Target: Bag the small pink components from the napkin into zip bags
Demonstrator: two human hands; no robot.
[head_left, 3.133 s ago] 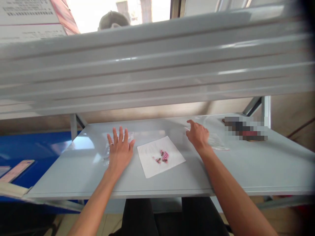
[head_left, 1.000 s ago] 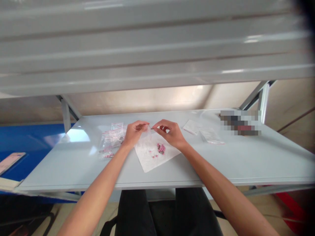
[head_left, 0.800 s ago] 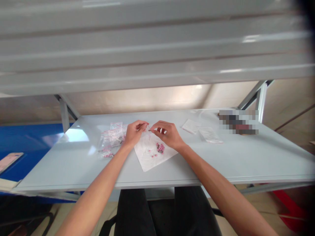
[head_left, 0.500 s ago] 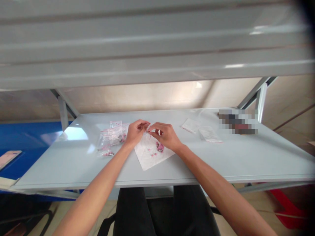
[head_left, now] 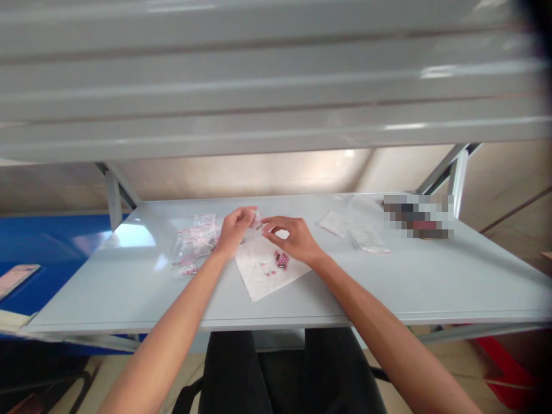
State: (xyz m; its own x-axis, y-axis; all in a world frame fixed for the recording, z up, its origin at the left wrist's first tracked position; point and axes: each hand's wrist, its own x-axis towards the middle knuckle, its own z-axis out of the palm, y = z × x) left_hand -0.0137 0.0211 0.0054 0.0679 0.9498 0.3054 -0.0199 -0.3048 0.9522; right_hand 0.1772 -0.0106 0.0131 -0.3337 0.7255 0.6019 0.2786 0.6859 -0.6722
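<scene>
- left hand [head_left: 235,230] pinches a small clear zip bag [head_left: 256,222] between its fingertips, above the top corner of a white paper sheet [head_left: 254,273]
- right hand [head_left: 294,238] curved, not gripping, fingertips just beside that bag
- small pink pieces [head_left: 282,260] lie on the sheet, below the right hand
- more clear zip bags [head_left: 194,241], some holding pink pieces, heaped left of the sheet on a grey metal shelf [head_left: 388,287]
- two flat bags [head_left: 367,237] lie toward the right

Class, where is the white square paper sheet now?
In the head view, the white square paper sheet lies on the pale grey metal shelf, below the left hand and right hand, clear plastic bags to its left.
</scene>
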